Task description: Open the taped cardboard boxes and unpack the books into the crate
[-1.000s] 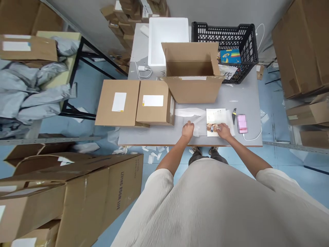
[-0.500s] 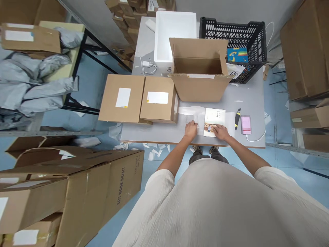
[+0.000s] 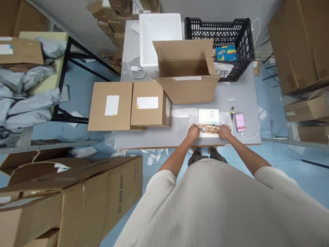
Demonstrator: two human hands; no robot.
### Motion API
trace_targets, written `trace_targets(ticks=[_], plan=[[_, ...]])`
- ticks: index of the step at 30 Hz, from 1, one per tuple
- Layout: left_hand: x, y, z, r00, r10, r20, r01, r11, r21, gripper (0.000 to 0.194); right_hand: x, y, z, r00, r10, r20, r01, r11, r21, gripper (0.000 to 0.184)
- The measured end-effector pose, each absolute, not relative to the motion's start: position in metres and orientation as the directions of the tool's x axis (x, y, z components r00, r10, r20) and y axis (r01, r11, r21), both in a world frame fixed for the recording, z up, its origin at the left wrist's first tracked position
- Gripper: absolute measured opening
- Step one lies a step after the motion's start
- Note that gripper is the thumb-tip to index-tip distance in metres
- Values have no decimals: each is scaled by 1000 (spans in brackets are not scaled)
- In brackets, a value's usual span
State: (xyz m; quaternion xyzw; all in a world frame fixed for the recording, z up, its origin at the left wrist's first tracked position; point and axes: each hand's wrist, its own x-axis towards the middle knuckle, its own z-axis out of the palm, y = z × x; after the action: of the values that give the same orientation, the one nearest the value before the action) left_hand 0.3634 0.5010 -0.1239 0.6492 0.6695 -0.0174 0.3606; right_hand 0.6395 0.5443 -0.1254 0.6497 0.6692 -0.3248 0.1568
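A book (image 3: pixel 208 118) with a pale cover and a brown band of picture lies near the table's front edge. Beneath it spreads a translucent plastic sheet (image 3: pixel 226 118), showing on both sides of the book. My left hand (image 3: pixel 193 131) is closed at the book's lower left edge, fingertips against it. At the lower right edge my right hand (image 3: pixel 225 131) grips in the same way, with bent fingers. Whether the hands also pinch some of the sheet, I cannot tell. A utility knife (image 3: pixel 232 113) lies partly covered by the sheet, beside a pink-screened phone (image 3: pixel 240 122) on a cable.
Two closed cartons (image 3: pixel 111 106) stand left on the table (image 3: pixel 154 139). Behind the book is an open carton (image 3: pixel 186 91), with a white foam box (image 3: pixel 160 41) and a black crate (image 3: pixel 218 29) farther back. A large carton (image 3: pixel 123 185) stands at lower left.
My left hand has moved from the sheet to the book's left edge. My right hand has shifted from the cover to its right edge. The sheet now reaches over the knife. The view has turned slightly.
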Motion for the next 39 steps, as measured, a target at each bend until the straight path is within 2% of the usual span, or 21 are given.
trace_targets(ticks=[8,14,19,21,24,27,29,31,34,39], plan=[[366,504,-138,52,825,-563,864,246,440,48,621,557,-144,115,732,-672,886,-382,-264,53],[364,505,-140,81,798,-597,878,226,422,50,602,561,-152,230,665,-711,826,-519,-219,64],[362,504,-140,92,790,-606,869,233,436,53,593,562,-161,260,716,-648,745,-575,-337,80],[361,503,-141,91,788,-610,868,237,435,56,592,563,-160,300,712,-635,739,-594,-317,82],[361,502,-142,85,787,-611,867,244,435,58,594,565,-152,342,705,-621,762,-595,-257,69],[361,501,-143,78,793,-604,864,249,437,57,599,565,-141,265,732,-628,813,-520,-263,43],[362,500,-142,73,797,-599,865,249,436,54,604,564,-135,177,750,-638,820,-470,-325,27],[363,499,-141,69,802,-594,865,249,436,50,609,563,-130,62,778,-625,773,-433,-463,21],[364,498,-140,60,810,-583,862,252,439,48,618,564,-119,-56,830,-555,615,-409,-674,24],[363,501,-136,25,836,-548,853,268,447,48,649,572,-89,-22,869,-494,490,-421,-763,38]])
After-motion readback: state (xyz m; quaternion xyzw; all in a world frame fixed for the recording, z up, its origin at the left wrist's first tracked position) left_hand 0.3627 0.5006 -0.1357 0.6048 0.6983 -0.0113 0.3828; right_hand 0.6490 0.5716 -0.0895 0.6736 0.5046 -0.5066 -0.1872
